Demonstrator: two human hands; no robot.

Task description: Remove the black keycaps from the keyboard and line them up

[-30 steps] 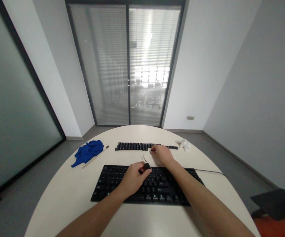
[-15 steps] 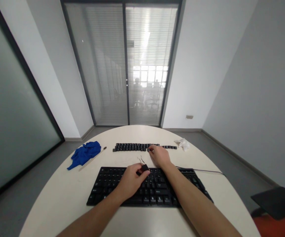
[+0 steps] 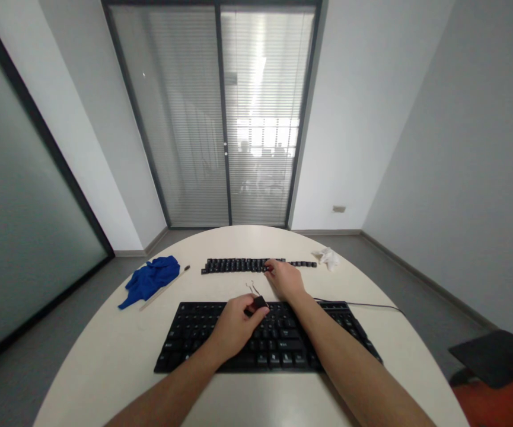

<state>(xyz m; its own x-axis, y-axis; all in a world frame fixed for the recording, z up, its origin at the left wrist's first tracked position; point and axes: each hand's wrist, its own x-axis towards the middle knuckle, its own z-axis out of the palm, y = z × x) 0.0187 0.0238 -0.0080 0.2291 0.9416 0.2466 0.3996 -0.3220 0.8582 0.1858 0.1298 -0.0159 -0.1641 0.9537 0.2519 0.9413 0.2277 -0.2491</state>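
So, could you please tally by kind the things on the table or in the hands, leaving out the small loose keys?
Keyboard: 1
Blue cloth: 1
Brush: 1
Crumpled white tissue: 1
Wire tool, in the left hand: 1
Total: 5

The left hand (image 3: 235, 325) is bare, with slender fingers (image 3: 242, 300) and a rounded back, narrowing behind it to a smooth left wrist (image 3: 214, 351); from there the uncovered left forearm (image 3: 178, 385) broadens with distance from the hand. The right hand (image 3: 285, 279) is just as bare, a slim right wrist (image 3: 299, 298) behind it and a long, tapering, uncovered right forearm (image 3: 343, 356) beyond that, thickest farthest from the hand
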